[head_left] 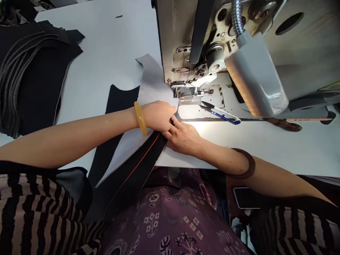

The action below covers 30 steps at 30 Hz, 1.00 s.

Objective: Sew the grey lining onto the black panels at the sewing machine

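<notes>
Under the needle area of the sewing machine [186, 92] lies a light grey fabric piece [154, 83], over black fabric [140, 156] with a red line along it. My left hand [159, 115], with a yellow bangle at the wrist, rests on the grey piece just left of the presser foot. Its fingers are bent over the fabric edge, their tips partly hidden. Touching it from the right, my right hand [184, 138] has its fingers closed at the fabric's near edge. The fabric layers run down toward my lap.
Blue-handled thread snips [221, 112] lie right of the needle area. A lamp [256, 74] hangs over the machine bed. Stacked black fabric pieces [39, 74] sit at the left of the white table [111, 46]. A phone [248, 198] lies below the table edge.
</notes>
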Each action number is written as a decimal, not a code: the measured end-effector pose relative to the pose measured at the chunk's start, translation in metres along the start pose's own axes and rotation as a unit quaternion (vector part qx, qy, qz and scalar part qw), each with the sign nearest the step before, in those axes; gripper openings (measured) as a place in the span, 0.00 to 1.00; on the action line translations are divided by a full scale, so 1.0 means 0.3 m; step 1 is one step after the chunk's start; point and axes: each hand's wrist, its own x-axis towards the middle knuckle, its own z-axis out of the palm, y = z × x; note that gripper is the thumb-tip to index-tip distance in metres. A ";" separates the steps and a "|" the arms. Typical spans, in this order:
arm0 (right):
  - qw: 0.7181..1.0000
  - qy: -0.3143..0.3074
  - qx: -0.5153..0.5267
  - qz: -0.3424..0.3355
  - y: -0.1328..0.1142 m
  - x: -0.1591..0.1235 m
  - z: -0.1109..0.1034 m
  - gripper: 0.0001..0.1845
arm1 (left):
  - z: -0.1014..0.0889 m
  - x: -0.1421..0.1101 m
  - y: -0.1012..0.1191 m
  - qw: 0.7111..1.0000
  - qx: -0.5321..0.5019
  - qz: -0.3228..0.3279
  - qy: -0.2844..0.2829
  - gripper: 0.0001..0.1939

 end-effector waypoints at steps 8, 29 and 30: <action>1.000 -0.001 0.009 -0.012 -0.009 0.001 0.009 0.24 | -0.022 0.000 0.017 1.000 0.011 -0.013 -0.010 0.16; 1.000 0.001 0.011 -0.007 0.014 0.000 0.012 0.32 | 0.008 0.008 -0.017 0.998 0.038 0.024 0.042 0.17; 1.000 -0.001 0.012 -0.004 0.015 0.000 0.010 0.33 | 0.010 0.008 -0.018 0.998 0.037 0.027 0.043 0.17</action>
